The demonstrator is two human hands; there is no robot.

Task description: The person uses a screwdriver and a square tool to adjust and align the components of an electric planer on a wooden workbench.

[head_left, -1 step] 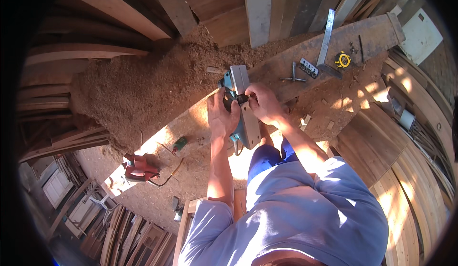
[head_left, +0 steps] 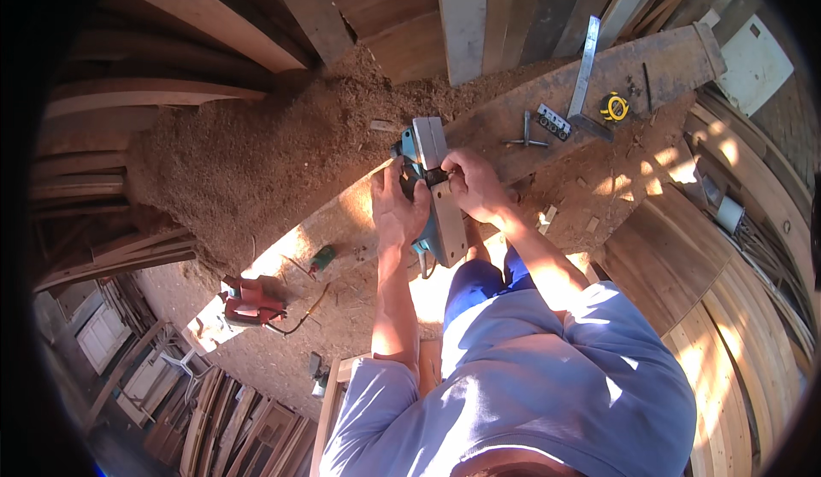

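Note:
A teal electric hand planer [head_left: 449, 225] is held over the wooden bench with its flat metal sole turned up. My left hand [head_left: 398, 209] is closed around its side, thumb near the gap in the sole. On the other side, the bent fingers of my right hand [head_left: 475, 188] pinch at the dark cutter slot between the two sole plates. Whether a small part sits in those fingertips is hidden. Right of the planer on the bench lie a T-handle wrench [head_left: 527, 132] and a metal blade-setting gauge [head_left: 554, 121].
Further along the bench [head_left: 676, 59] are a try square [head_left: 586, 71], a yellow tape measure [head_left: 614, 106] and a thin dark rod [head_left: 646, 88]. A red power tool [head_left: 254, 300] and a green-handled tool [head_left: 322, 259] lie at left. Sawdust [head_left: 231, 173] is heaped behind; boards [head_left: 466, 23] lean around.
My right hand's fingers have shifted very slightly at the cutter slot. The planer and my left hand stay in place.

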